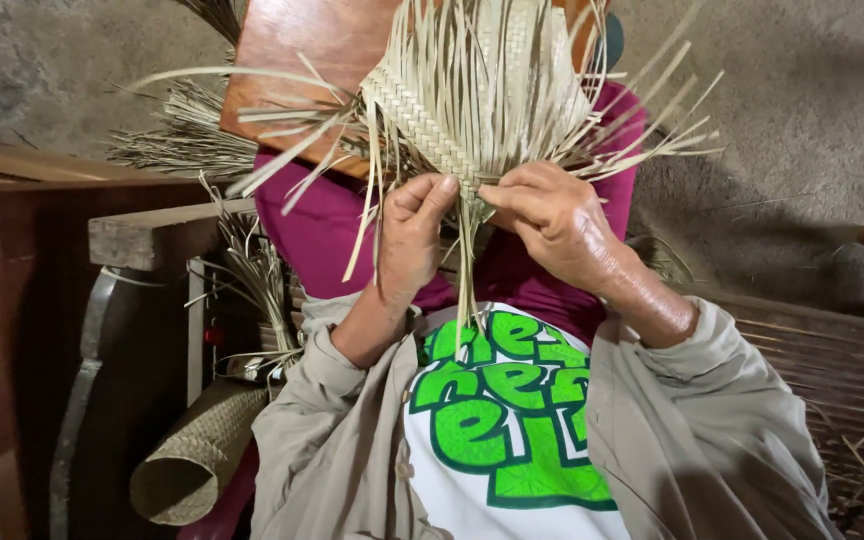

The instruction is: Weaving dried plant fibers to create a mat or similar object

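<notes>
While the head view looks down at our lap, room is tight: a dark wooden bench arm (157, 235) on one side, a slatted bench seat (832, 370) on the other, a wooden board (302, 60) on the knees ahead. Loose dry leaf strips (177, 135) are piled past the board. A rolled woven mat (197, 455) leans low beside the bench arm, well apart from the hands.

Our woven palm-leaf piece (472, 90) sits mid-frame, above the hands, over the magenta trousers (322, 230) and board. Its long axis runs away from the body; the plaited band slants diagonally along its near edge. Free strip ends fan out on all sides, and a few hang down toward the chest.

Our left hand (407, 240) pinches strips at the lower edge of the weave, thumb and forefinger closed narrow on them. Our right hand (557, 225) is closed the same way, fingertips on strips just beside the left. The two hands nearly touch at the weave's bottom corner.
</notes>
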